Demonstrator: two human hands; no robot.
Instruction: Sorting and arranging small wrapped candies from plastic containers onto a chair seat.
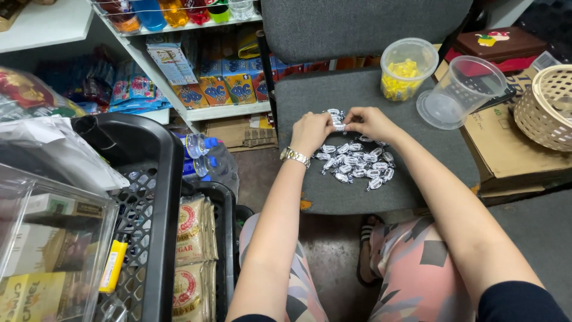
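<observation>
**Both hands on one wrapped candy over the chair seat**

Your left hand (311, 131) and right hand (369, 121) meet near the seat's (310, 95) back edge, fingers pinched on the two ends of one small silver-wrapped candy (338, 126). A few more lie just behind it.

The candy looks light and hard inside, with a thin, crinkly, probably slippery wrapper. I'd judge the twisted ends the best place to hold; the middle would likely slide between your fingers.

The pile (356, 164) sits toward the seat's front edge, just below your hands: roughly twenty pieces, overlapping too much for an exact count.

At the back right corner stand two clear tubs: one (407, 68) with yellow candies, one (462, 92) empty and tilted. One wicker basket (551, 107) rests on a carton beyond the right edge.
</observation>
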